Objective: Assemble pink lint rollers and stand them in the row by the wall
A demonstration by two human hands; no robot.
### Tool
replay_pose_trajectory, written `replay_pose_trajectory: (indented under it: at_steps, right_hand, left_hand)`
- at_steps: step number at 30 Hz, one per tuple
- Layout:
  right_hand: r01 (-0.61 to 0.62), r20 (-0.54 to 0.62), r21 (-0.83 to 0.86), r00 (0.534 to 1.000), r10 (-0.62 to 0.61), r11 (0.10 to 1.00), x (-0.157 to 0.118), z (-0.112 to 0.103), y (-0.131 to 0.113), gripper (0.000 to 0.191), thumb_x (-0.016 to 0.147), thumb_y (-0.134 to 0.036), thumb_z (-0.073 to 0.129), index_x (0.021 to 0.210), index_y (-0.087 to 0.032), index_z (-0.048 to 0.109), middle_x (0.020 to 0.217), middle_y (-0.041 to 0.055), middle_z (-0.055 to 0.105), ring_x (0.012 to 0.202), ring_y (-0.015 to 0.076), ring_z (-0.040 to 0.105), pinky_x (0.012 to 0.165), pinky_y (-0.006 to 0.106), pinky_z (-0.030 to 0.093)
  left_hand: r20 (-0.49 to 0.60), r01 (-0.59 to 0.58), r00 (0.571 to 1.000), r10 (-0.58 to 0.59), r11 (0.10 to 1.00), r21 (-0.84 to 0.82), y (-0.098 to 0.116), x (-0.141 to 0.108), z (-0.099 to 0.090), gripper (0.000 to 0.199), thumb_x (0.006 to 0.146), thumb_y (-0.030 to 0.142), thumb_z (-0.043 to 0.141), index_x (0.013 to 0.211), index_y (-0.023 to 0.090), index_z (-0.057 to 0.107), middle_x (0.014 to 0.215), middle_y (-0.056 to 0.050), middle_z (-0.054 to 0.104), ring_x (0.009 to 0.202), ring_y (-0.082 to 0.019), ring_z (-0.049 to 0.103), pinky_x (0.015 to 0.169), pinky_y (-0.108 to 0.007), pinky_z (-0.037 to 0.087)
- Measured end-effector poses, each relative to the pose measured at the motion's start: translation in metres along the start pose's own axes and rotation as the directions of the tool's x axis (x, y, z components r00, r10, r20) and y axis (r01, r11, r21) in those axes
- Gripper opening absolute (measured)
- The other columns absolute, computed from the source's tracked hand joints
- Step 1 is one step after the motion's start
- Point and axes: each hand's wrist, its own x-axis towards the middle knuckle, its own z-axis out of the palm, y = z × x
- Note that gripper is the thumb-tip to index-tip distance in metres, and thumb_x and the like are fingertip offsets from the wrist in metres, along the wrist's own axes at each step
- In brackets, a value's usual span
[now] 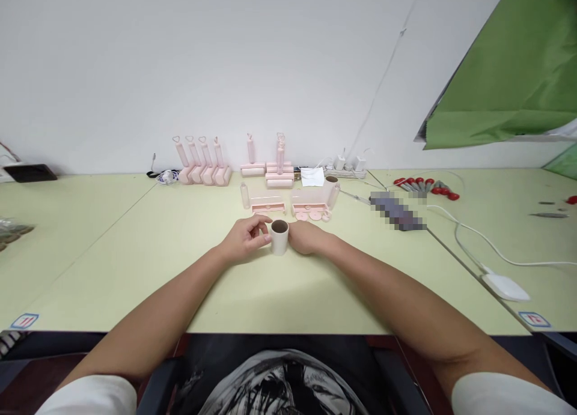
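A white paper roll with a dark hollow core (pixel 279 239) stands upright on the table between my two hands. My left hand (pixel 252 235) is at its left side, fingers curled and apart, the fingertips close to the roll. My right hand (pixel 306 236) rests against the right side of the roll, its fingers mostly hidden behind it. Just beyond lie two open pink cases (pixel 269 208) (pixel 311 208) with clear covers, and small pink round pieces (pixel 315 215) are in front of the right one.
Pink rollers with handles (pixel 204 173) line the wall at the left, and more (pixel 280 178) stand at the centre. On the right are a pixelated object (pixel 396 211), red-headed tools (pixel 444 191), cables and a white pad (pixel 505 286). A dark phone (pixel 30 173) is far left.
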Motion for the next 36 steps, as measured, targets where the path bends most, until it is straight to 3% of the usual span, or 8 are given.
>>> replay_pose_trajectory:
  at_steps: [7,14,21,27,30,32,33,36]
  right_hand:
    - [-0.058,0.016,0.044,0.998,0.057,0.997,-0.034,-0.004,0.007,0.053,0.088,-0.019,0.052,0.140,-0.025,0.053,0.105,0.0164,0.073,0.088,0.0304,0.068,0.066,0.032,0.042]
    - [-0.091,-0.104,-0.016,0.991,0.089,0.996,-0.013,-0.007,-0.004,0.029,0.091,-0.027,0.049,0.084,-0.016,0.075,0.087,0.0174,0.072,0.081,0.0287,0.066,0.066,0.033,0.039]
    - [-0.053,-0.285,-0.023,0.957,0.045,0.998,-0.012,0.012,0.005,0.023,0.089,-0.036,0.057,0.090,-0.016,0.069,0.106,0.0152,0.065,0.097,0.0279,0.059,0.069,0.032,0.037]
    - [0.016,-0.296,0.031,0.955,-0.006,0.999,-0.010,0.012,0.012,0.010,0.087,-0.024,0.056,0.094,-0.018,0.060,0.092,0.0097,0.065,0.084,0.0225,0.056,0.064,0.030,0.032]
    - [0.053,-0.377,0.210,0.926,0.031,0.976,-0.008,0.013,0.014,0.010,0.083,-0.027,0.063,0.087,-0.019,0.058,0.083,0.0053,0.063,0.077,0.0202,0.055,0.064,0.030,0.034]
    - [0.098,-0.420,0.510,0.895,0.148,0.855,-0.008,0.013,0.015,0.017,0.080,-0.032,0.068,0.079,-0.021,0.055,0.075,0.0011,0.060,0.071,0.0177,0.054,0.064,0.029,0.040]
    - [0.137,-0.401,0.690,0.890,0.218,0.710,-0.008,0.012,0.016,0.021,0.079,-0.035,0.069,0.077,-0.021,0.054,0.072,-0.0001,0.060,0.069,0.0168,0.055,0.065,0.030,0.044]
    - [0.233,-0.240,0.971,0.924,0.296,0.059,-0.010,0.008,0.017,0.029,0.080,-0.045,0.071,0.080,-0.021,0.056,0.077,0.0008,0.064,0.071,0.0158,0.062,0.071,0.033,0.054]
  left_hand:
    - [0.035,-0.051,0.998,0.047,0.989,0.138,0.004,0.003,0.010,0.052,0.080,0.057,0.065,0.115,0.020,0.063,0.094,-0.005,0.058,0.072,-0.014,0.048,0.066,-0.027,0.043]
    - [0.046,-0.025,0.999,0.021,0.996,0.088,0.009,0.003,0.021,0.045,0.081,0.051,0.067,0.113,0.020,0.062,0.087,-0.002,0.060,0.072,-0.014,0.051,0.065,-0.026,0.042]
    - [0.010,-0.011,1.000,0.010,0.996,0.092,0.013,0.000,0.017,0.040,0.078,0.046,0.071,0.108,0.020,0.066,0.085,-0.001,0.064,0.074,-0.015,0.054,0.069,-0.027,0.045]
    - [-0.029,-0.066,0.997,0.067,0.997,0.032,0.021,0.000,0.009,0.043,0.081,0.042,0.069,0.118,0.020,0.064,0.113,-0.006,0.068,0.101,-0.022,0.060,0.088,-0.033,0.047]
    - [-0.035,-0.029,0.999,0.029,1.000,-0.003,0.020,0.000,0.006,0.046,0.081,0.043,0.069,0.119,0.019,0.063,0.115,-0.006,0.067,0.102,-0.022,0.061,0.086,-0.032,0.048]
    - [-0.043,0.004,0.999,-0.004,1.000,-0.011,0.018,0.000,0.006,0.048,0.079,0.044,0.070,0.120,0.019,0.062,0.114,-0.006,0.066,0.099,-0.022,0.062,0.083,-0.032,0.049]
    - [-0.045,0.018,0.999,-0.018,1.000,-0.012,0.017,0.000,0.006,0.049,0.079,0.045,0.071,0.120,0.019,0.062,0.114,-0.006,0.066,0.098,-0.021,0.062,0.082,-0.032,0.050]
    - [-0.033,0.029,0.999,-0.029,1.000,-0.005,0.014,0.000,0.007,0.052,0.077,0.047,0.072,0.120,0.019,0.061,0.112,-0.007,0.066,0.094,-0.021,0.062,0.079,-0.032,0.050]
